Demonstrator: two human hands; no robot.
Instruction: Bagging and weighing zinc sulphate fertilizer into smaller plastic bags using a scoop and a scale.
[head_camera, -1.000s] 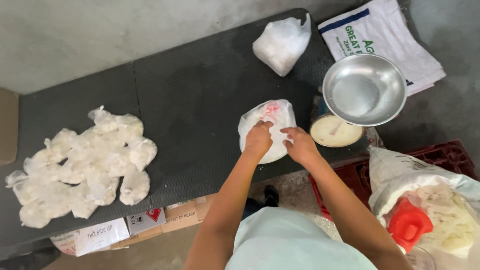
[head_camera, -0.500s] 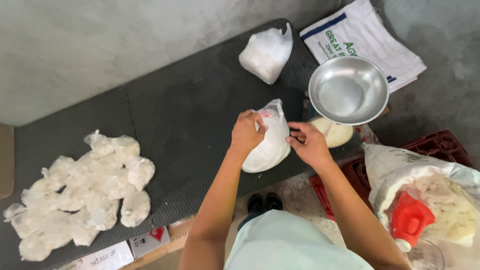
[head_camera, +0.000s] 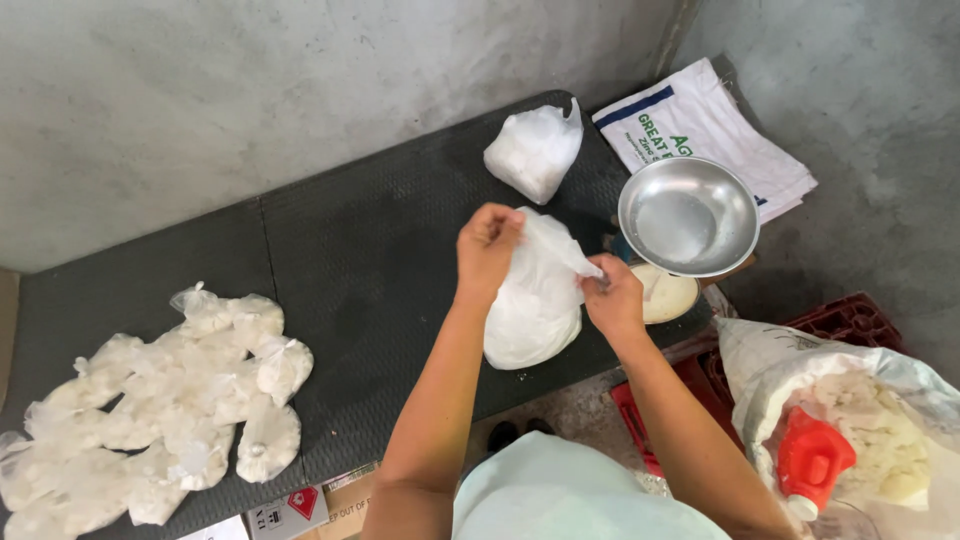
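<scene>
Head view, looking down on a dark counter (head_camera: 360, 260). The left hand (head_camera: 487, 248) pinches one side of the neck of a clear plastic bag (head_camera: 535, 300) filled with white material; the right hand (head_camera: 612, 298) pinches the opposite side, drawing the film taut between them. The bag rests on the counter near its front edge, just left of a metal bowl (head_camera: 688, 215). A second filled bag (head_camera: 533, 150) lies behind it; a pile of small tied bags (head_camera: 150, 400) lies well apart at the left. At lower right, an open sack (head_camera: 850, 420) holds a red scoop (head_camera: 810, 460). Judged from the grip, closing the neck well calls for keeping the bag seated, gathering the film evenly and holding both pinches firm.
</scene>
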